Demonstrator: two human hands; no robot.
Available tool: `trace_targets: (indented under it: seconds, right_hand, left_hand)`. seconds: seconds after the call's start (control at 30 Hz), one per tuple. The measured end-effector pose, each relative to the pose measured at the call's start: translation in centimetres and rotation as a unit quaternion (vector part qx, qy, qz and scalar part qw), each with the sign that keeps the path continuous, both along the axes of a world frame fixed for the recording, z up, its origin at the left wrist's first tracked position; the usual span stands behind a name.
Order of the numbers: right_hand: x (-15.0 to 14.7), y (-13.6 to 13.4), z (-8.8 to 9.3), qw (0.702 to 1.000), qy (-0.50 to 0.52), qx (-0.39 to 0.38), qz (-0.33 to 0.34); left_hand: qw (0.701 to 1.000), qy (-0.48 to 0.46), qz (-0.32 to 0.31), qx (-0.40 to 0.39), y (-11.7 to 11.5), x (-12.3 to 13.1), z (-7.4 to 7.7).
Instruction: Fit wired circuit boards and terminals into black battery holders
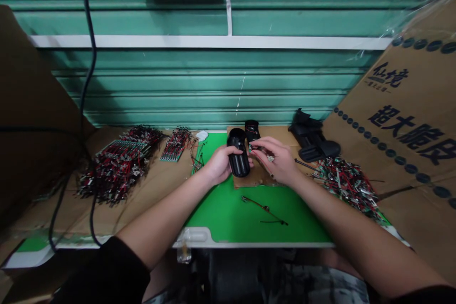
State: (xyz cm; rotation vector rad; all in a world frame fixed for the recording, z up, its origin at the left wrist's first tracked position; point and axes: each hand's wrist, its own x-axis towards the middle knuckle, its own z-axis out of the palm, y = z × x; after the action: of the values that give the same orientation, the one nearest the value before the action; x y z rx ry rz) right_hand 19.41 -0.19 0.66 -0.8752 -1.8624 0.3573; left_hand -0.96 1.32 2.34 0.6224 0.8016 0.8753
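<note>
A person's left hand closed around a black plastic casing — fingers wrapped over its top — while the right hand pinched a small wired component just beside it. A second black casing stood just beyond the hands, with wired circuit boards heaped on cardboard to the left.

Room to pass: over green mat, near side; one wire lead lies there. Obstacles: left hand, right hand and black housing mid-far; wired-board heaps left; wired-board pile right; black plastic parts far right; green shutter along far side; cardboard sheet rising right.
</note>
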Motion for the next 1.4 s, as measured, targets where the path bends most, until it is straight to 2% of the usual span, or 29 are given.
trace_targets:
  seconds: [0.13,0.4,0.57,0.73,0.87,0.97,1.1,1.2,1.27,1.4]
  right_hand:
    - [0.1,-0.4,0.3,0.998,-0.043,0.041,0.016]
    - [-0.1,-0.4,0.4,0.999,-0.039,-0.002,0.017]
    - [-0.2,-0.4,0.3,0.999,-0.030,0.012,0.028]
    - [-0.2,-0.3,0.2,0.999,-0.025,-0.004,0.041]
    - [-0.2,-0.4,0.3,0.997,-0.001,-0.060,0.044]
    - [-0.5,-0.6,0.2,0.988,0.055,-0.142,0.035]
    - [-1.2,-0.7,0.1,0.941,0.185,-0.282,0.037]
    - [-1.5,-0.6,0.1,0.904,0.208,-0.371,0.047]
    - [-1.7,-0.6,0.2,0.892,0.207,-0.399,0.056]
    - [-1.9,-0.7,0.3,0.891,0.201,-0.398,0.083]
  left_hand:
    - [0.999,0.007,-0.017,0.048,-0.5,0.3,-0.1]
    - [0.996,0.027,-0.022,0.077,-0.9,0.4,-0.2]
    - [0.996,0.037,-0.004,0.075,-0.9,0.5,-0.4]
    - [0.994,0.039,-0.016,0.103,-1.0,0.7,-0.4]
    - [0.992,0.052,-0.022,0.112,-1.0,0.8,-0.5]
    - [0.993,0.040,-0.015,0.114,-1.0,0.9,-0.6]
    - [0.991,0.024,-0.006,0.129,-1.0,1.1,-0.9]
    - [0.989,0.029,0.012,0.143,-1.1,1.2,-1.2]
    - [0.989,0.032,0.010,0.146,-1.1,1.3,-1.2]
    - [0.987,0.030,0.000,0.159,-1.3,1.4,-1.1]
